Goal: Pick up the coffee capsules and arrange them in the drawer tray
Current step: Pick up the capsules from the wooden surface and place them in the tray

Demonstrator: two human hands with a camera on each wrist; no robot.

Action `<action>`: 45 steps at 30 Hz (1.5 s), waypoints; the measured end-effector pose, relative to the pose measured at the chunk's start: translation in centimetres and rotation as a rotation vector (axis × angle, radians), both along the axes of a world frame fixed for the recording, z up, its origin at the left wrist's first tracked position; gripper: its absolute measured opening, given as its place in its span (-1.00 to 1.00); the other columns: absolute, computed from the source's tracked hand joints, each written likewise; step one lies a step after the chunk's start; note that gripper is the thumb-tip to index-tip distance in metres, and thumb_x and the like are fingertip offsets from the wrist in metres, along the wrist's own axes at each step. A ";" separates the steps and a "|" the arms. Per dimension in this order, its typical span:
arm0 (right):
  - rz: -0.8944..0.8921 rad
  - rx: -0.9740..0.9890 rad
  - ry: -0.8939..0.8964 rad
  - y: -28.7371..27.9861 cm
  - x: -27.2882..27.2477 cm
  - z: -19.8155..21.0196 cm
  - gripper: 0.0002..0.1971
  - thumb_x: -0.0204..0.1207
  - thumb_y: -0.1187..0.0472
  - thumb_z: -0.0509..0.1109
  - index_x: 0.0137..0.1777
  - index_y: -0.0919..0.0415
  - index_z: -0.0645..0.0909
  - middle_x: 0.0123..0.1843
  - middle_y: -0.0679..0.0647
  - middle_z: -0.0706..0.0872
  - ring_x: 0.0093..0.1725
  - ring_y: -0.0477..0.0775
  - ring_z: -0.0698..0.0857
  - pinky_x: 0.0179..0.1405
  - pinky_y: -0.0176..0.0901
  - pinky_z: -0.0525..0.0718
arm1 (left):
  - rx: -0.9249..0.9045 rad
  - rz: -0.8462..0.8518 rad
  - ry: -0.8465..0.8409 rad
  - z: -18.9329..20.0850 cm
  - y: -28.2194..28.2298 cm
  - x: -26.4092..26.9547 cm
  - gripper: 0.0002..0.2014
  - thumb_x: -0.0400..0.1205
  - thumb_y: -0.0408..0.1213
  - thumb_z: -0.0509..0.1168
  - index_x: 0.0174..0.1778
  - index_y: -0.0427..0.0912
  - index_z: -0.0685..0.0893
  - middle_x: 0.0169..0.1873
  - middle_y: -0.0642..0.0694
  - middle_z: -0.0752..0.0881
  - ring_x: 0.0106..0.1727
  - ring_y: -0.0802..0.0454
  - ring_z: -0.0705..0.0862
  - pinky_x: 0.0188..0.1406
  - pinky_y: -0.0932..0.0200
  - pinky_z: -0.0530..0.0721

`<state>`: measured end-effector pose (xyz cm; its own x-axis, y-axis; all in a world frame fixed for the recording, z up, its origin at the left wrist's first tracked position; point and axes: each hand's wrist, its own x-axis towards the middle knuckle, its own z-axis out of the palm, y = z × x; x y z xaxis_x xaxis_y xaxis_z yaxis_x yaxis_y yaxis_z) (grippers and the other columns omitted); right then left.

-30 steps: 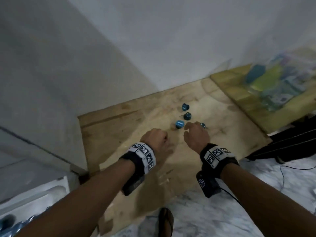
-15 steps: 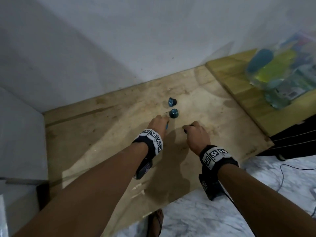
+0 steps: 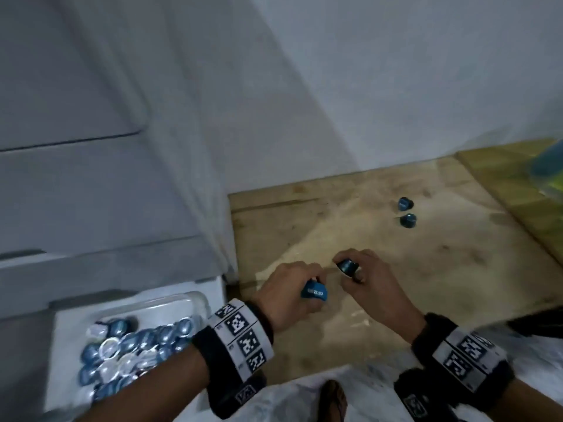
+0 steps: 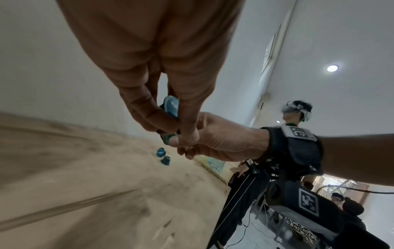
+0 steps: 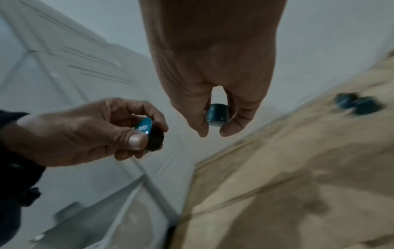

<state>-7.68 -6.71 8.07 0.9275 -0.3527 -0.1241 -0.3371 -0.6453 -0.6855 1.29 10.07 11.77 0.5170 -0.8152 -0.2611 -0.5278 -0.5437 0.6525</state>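
Note:
My left hand (image 3: 300,292) pinches a blue coffee capsule (image 3: 314,293) with its printed foil lid facing me; the right wrist view shows the same capsule (image 5: 149,133) between thumb and fingers. Just to its right, my right hand (image 3: 355,271) grips a second blue capsule (image 3: 348,265), seen as a dark cone (image 5: 217,114) in the right wrist view. Both hands hover above the wooden board (image 3: 426,269). Two more blue capsules (image 3: 405,204) (image 3: 408,220) lie on the board at the far right. The clear tray (image 3: 195,300) at the lower left holds several blue capsules (image 3: 137,345).
A grey cabinet (image 3: 106,178) rises behind the tray on the left. A second wooden slab with a plastic bag (image 3: 548,175) sits at the far right. A sandalled foot (image 3: 333,400) stands on the marble floor below. Another person (image 4: 296,114) stands nearby.
Both hands have lifted a capsule each off the board and drawn back toward me and leftward. The head view has swung left, bringing the tray of capsules into sight.

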 end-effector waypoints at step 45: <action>-0.121 0.106 0.512 34.5 17.7 -8.2 -0.79 0.53 0.26 0.39 0.13 0.29 0.64 0.10 0.24 0.78 0.02 0.22 0.79 0.04 0.07 0.79 | 0.516 0.008 -0.226 -10.8 28.6 13.2 -0.48 0.59 -0.19 0.33 0.47 -0.09 0.36 0.20 -0.31 0.69 0.19 -0.24 0.69 0.17 0.00 0.68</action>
